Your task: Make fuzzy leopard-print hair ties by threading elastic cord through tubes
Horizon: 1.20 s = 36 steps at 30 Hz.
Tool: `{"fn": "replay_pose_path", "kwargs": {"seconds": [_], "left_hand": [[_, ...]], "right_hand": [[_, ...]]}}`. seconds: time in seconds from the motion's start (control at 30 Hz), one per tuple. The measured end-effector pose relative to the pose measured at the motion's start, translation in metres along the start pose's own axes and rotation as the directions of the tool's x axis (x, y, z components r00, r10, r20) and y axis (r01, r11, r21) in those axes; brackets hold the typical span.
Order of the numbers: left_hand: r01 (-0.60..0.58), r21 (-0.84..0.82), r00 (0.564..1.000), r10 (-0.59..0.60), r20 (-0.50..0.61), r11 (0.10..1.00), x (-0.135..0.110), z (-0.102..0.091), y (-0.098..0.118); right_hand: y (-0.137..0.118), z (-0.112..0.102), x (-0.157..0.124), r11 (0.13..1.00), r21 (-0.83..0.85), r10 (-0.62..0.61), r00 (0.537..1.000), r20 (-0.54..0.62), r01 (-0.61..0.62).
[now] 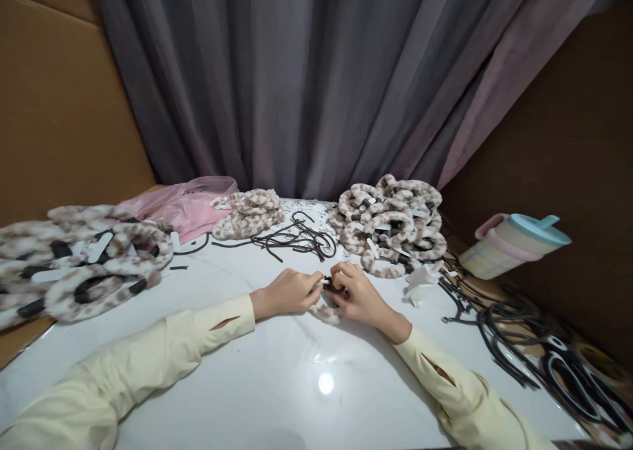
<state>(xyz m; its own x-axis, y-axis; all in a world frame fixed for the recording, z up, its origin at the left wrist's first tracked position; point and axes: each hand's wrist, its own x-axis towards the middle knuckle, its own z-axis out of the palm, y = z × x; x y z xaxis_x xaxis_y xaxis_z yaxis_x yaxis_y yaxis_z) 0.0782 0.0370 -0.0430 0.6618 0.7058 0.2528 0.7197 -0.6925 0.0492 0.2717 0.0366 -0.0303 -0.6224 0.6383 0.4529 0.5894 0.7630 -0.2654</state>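
Observation:
At the middle of the white table (pixel 277 384), my left hand (pixel 291 291) is closed in a pinch, with a small white tip showing at its fingertips. My right hand (pixel 359 295) curls round a short dark piece (pixel 337 288). Beneath the fingers a furry white-and-brown strip (pixel 325 310) shows in part; the rest of it is hidden by my hands. Just behind them lies a tangle of dark cords (pixel 299 237). A crumpled white paper (pixel 422 284) rests to the right of my right hand.
Furry rings with dark sections and white tags lie heaped at left (pixel 113 265) and back right (pixel 395 222). A furry pile (pixel 250 214) sits beside a pink plastic bag (pixel 188 202). At right are a lidded cup (pixel 514 244), black cords (pixel 509 331) and scissors (pixel 568 381).

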Motion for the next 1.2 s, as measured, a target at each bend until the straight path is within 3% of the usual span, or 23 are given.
{"fn": "replay_pose_path", "kwargs": {"seconds": [0.1,0.2,0.27,0.33,0.5,0.67,0.83,0.93,1.07,1.2], "left_hand": [[0.033,0.007,0.999,-0.033,0.006,0.999,0.001,0.001,0.000],[0.069,0.010,0.998,-0.069,0.006,0.998,0.002,0.001,-0.001],[0.080,0.009,0.997,-0.080,0.008,0.997,0.002,0.000,-0.001],[0.074,0.007,0.997,-0.074,0.015,0.997,0.001,0.000,-0.001],[0.041,-0.004,0.999,-0.041,0.026,0.999,0.000,-0.001,0.000],[0.026,-0.013,0.999,-0.025,0.028,1.000,0.001,0.000,0.000],[0.021,-0.020,0.999,-0.020,0.039,1.000,0.002,0.000,-0.001],[0.022,-0.033,0.998,-0.020,0.054,0.999,0.002,0.000,-0.001],[0.031,-0.066,0.997,-0.026,0.073,0.997,0.001,-0.004,-0.001],[0.043,-0.099,0.995,-0.034,0.091,0.994,0.014,-0.020,-0.018]], "right_hand": [[-0.007,-0.005,-0.003,0.996,0.087,-0.032,0.999,-0.014,0.033],[-0.014,-0.009,-0.006,0.973,0.228,0.053,0.998,-0.020,-0.047],[-0.014,-0.008,-0.007,0.970,0.219,0.126,0.989,-0.076,-0.106],[-0.010,-0.004,-0.005,0.988,0.123,0.106,0.987,-0.123,-0.090],[0.005,0.007,0.000,0.998,-0.056,0.002,1.000,0.014,-0.002],[0.007,0.007,0.000,0.999,-0.029,0.036,0.999,0.038,-0.035],[0.004,0.001,0.000,0.986,0.156,0.064,0.998,-0.016,-0.061],[0.002,-0.002,0.001,0.935,0.339,0.145,0.985,-0.092,-0.106],[0.004,-0.012,0.004,0.781,0.595,0.350,0.922,-0.163,-0.191],[0.009,-0.042,0.015,0.620,0.761,0.485,0.855,-0.181,-0.190]]}}
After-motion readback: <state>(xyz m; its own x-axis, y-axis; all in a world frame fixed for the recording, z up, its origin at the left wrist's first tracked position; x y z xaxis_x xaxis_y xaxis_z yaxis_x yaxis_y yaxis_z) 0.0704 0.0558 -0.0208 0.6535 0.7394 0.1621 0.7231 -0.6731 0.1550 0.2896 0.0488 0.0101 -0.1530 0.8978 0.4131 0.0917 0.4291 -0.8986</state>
